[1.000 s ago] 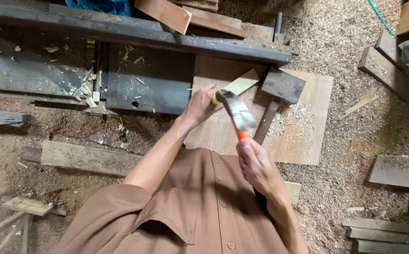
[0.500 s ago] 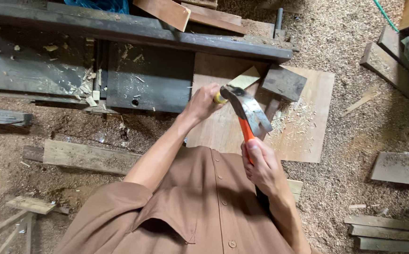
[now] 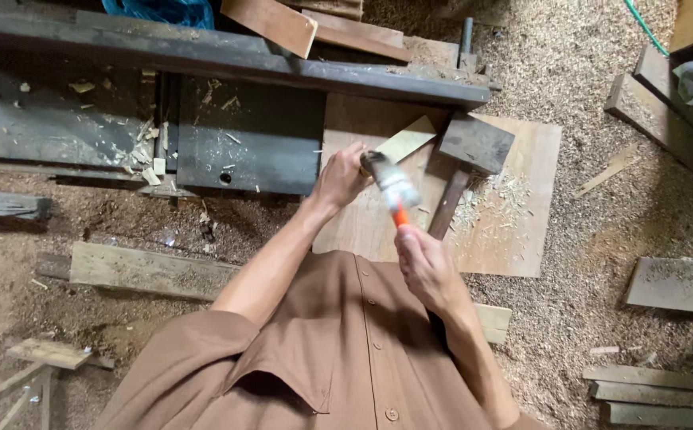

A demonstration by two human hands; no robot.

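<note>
Since the earlier frames the steel-headed hammer with the orange handle (image 3: 392, 188) has swung down and leftward, so its blurred head now sits right against my left hand (image 3: 338, 177), where before it was raised over the board. My right hand (image 3: 426, 267) is closed tight round the bottom of the orange handle. My left hand is curled shut around something small with a yellowish end that just shows by the hammer head; I cannot tell whether it is a chisel or a peg. Both meet over the flat pale plywood sheet (image 3: 521, 231) lying on the sawdust floor (image 3: 601, 199).

The danger I judge from here is the hammer head landing so near my left fingers: a glancing blow, or the held piece slipping, would put the strike on my knuckles. The plywood lies loose on shavings, so it could shift under a hit and throw off my aim.

Just beyond, a dark square wooden mallet (image 3: 474, 147) lies on the sheet beside a pale triangular wood offcut (image 3: 404, 141); either could be knocked or get in the way. Further out are the dark steel beam (image 3: 235, 68) and scattered grey planks (image 3: 147, 269), trip hazards if I shift my weight
</note>
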